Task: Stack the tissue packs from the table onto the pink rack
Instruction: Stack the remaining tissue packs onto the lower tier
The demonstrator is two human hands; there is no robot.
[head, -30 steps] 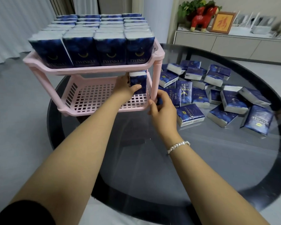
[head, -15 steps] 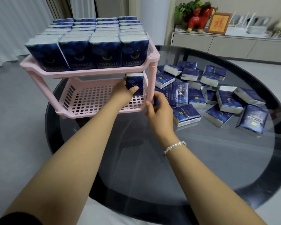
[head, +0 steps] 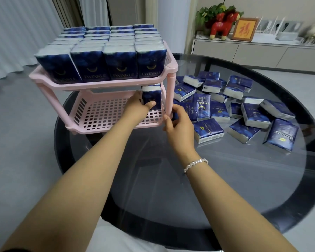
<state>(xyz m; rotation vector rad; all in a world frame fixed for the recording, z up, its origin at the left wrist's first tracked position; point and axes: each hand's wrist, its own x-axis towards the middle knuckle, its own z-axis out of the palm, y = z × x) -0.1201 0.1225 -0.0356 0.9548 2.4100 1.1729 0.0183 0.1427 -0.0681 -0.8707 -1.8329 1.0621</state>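
A: Pack (head: pixel 151 96) stands upright in the lower tier's right front corner of the rack (head: pixel 105 84); left hand (head: pixel 138 108) holds it, thumb across the face.

B: Right hand (head: pixel 178 122)?

A: Beside the rack's post, fingers curled round a second pack (head: pixel 175 116), mostly hidden. Loose packs (head: pixel 253 113) lie on the table (head: pixel 225 179).

B: Handling?

A: Likely light, soft, with slick film. Best gripped across the broad faces.

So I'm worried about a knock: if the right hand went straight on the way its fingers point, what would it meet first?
Probably the pink rack's front right post: the right hand sits just beside its base, fingers curled towards it. Depth is unclear, so the loose tissue packs behind could come first.
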